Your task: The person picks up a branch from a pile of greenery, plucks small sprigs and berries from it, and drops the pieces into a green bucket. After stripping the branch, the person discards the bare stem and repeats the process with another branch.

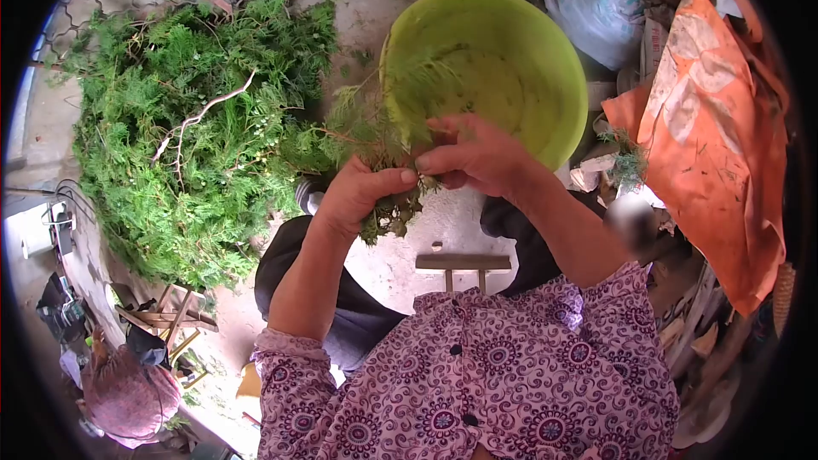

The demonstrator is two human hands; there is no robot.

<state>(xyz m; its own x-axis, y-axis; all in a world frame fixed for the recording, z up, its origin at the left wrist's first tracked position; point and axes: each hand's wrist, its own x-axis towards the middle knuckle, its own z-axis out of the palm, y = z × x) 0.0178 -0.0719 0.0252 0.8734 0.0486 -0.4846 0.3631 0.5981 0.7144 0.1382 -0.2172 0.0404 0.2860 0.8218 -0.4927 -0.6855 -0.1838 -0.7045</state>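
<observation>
My left hand [354,196] is closed around a leafy evergreen sprig [392,215], its thumb pressed across the stems. Small roundish cones or seed heads hang below that grip. Beside it, my right hand [481,153] is closed in a pinch on the same sprig, thumb against fingers, close to the left thumb. Feathery green tips spread above both hands, in front of the rim of a lime-green basin [576,94]. Some dark bits lie on the basin's bottom. To the left rises a large heap of cut evergreen branches [213,153], with a bare forked twig on top.
An orange sheet or sack [711,162] lies at the right, with a white sack [596,4] behind the basin. Pieces of wood [699,324] lie at the lower right. A small wooden frame [175,319] and a pink patterned bundle [132,396] stand lower left.
</observation>
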